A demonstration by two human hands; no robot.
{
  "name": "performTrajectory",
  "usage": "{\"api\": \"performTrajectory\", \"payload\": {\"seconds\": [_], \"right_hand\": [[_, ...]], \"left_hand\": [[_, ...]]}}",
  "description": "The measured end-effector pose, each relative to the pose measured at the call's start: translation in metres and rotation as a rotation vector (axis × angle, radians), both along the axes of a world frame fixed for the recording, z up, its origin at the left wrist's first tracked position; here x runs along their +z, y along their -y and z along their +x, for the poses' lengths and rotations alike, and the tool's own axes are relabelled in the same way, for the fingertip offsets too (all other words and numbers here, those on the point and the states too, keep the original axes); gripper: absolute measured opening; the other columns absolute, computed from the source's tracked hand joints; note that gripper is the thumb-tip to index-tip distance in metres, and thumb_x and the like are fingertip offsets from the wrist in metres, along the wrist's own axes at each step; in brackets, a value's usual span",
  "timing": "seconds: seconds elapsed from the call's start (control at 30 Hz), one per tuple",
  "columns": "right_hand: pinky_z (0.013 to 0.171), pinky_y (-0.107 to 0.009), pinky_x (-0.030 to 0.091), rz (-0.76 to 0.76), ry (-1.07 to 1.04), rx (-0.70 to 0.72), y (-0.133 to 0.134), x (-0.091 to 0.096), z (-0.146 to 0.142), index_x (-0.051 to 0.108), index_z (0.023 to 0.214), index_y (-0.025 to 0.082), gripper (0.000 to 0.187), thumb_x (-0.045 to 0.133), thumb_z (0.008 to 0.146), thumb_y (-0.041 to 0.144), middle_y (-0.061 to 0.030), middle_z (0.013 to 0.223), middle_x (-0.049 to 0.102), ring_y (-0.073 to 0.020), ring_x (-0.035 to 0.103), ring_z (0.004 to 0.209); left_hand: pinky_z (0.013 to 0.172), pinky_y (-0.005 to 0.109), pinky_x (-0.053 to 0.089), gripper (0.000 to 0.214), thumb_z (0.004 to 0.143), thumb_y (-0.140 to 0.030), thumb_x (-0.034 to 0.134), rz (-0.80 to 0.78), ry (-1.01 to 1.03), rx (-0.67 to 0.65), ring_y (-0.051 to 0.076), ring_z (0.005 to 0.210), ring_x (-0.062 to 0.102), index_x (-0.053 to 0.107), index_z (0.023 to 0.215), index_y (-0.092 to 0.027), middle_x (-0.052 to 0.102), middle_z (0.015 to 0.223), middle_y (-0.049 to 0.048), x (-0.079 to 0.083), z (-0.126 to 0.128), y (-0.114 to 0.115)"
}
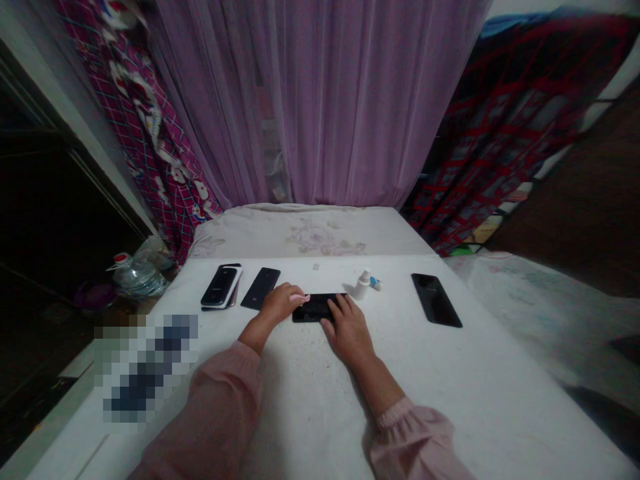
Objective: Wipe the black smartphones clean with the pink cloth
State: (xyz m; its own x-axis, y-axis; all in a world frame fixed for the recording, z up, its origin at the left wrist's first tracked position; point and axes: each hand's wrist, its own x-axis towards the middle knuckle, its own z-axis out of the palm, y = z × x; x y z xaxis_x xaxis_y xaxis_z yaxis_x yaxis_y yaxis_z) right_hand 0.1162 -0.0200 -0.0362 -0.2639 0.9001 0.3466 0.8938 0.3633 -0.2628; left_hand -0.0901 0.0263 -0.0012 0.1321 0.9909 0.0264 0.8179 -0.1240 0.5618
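In the head view, a dark phone lies flat on the white table, just above the middle of the frame, between the two hands.

The left hand sits at the phone's left end. Its fingers are curled in and pinch a small pink piece against that end; I cannot tell what the piece is. The right hand lies open with its fingers spread, the fingertips resting on the phone's right part and nothing gripped.

The phone's long axis runs left to right across the frame, roughly along the table's near edge. Which end is its top I cannot tell.

It looks thin, stiff and light, with a smooth face that is likely slippery and breakable. The two long edges look like the safest place to grip it.

- **Upper left of the phone:** a second black phone and a stack of phones.
- **Upper right, near the phone:** a small white bottle with a little tube beside it.
- **Further right, well apart:** another phone.
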Motion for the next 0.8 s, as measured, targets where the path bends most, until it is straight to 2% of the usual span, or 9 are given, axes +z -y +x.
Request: {"api": "performTrajectory", "payload": {"seconds": [0.17,0.33,0.43,0.53,0.67,0.8], "right_hand": [[0.109,-0.048,0.035,-0.019,-0.007,0.001,0.0,0.001,0.0,0.057,0.133,0.011,0.049,0.059,0.09,0.033,-0.0183,0.143,0.049,-0.0358,0.04,0.134],[0.108,-0.05,0.035,-0.016,-0.009,0.018,-0.003,-0.005,0.002,0.057,0.133,0.011,0.049,0.057,0.09,0.036,-0.0185,0.143,0.048,-0.0363,0.04,0.134],[0.107,-0.05,0.036,0.0,-0.009,0.034,-0.006,-0.01,0.004,0.057,0.133,0.012,0.05,0.055,0.091,0.038,-0.0178,0.144,0.048,-0.0362,0.04,0.134],[0.107,-0.05,0.036,0.017,-0.015,0.041,-0.007,-0.014,0.006,0.056,0.133,0.013,0.05,0.055,0.091,0.038,-0.0171,0.144,0.048,-0.0355,0.039,0.134],[0.107,-0.049,0.037,0.01,-0.013,0.033,-0.006,-0.011,0.004,0.057,0.133,0.012,0.049,0.056,0.09,0.037,-0.0174,0.143,0.049,-0.0351,0.04,0.134],[0.108,-0.049,0.036,0.014,-0.013,0.008,-0.003,-0.007,0.002,0.057,0.132,0.011,0.048,0.057,0.089,0.034,-0.0174,0.143,0.049,-0.0352,0.039,0.135]], "left_hand": [[0.069,0.025,0.04,0.021,0.086,-0.041,0.062,0.001,-0.042,0.026,0.019,0.086,0.062,0.074,0.09,-0.025,0.069,0.091,0.0025,0.002,0.004,-0.008],[0.069,0.026,0.04,0.021,0.086,-0.041,0.06,0.023,-0.037,0.005,0.02,0.085,0.062,0.073,0.091,-0.025,0.069,0.091,0.0028,-0.001,0.001,-0.009],[0.072,0.026,0.042,0.02,0.086,-0.036,0.059,0.052,0.013,-0.047,0.019,0.086,0.062,0.072,0.091,-0.023,0.069,0.091,0.0031,-0.005,-0.004,-0.007],[0.078,0.027,0.045,0.016,0.084,-0.031,0.06,0.088,0.085,-0.155,0.019,0.089,0.063,0.072,0.09,-0.021,0.069,0.092,0.0039,-0.009,-0.011,-0.002],[0.093,0.033,0.045,0.012,0.082,-0.03,0.064,0.106,0.099,-0.218,0.023,0.106,0.061,0.072,0.085,-0.022,0.069,0.106,0.0065,-0.014,-0.015,0.009],[0.104,0.039,0.04,0.013,0.083,-0.032,0.065,0.081,0.079,-0.219,0.028,0.13,0.048,0.073,0.089,-0.024,0.061,0.129,0.0085,-0.016,-0.017,0.024]]}}
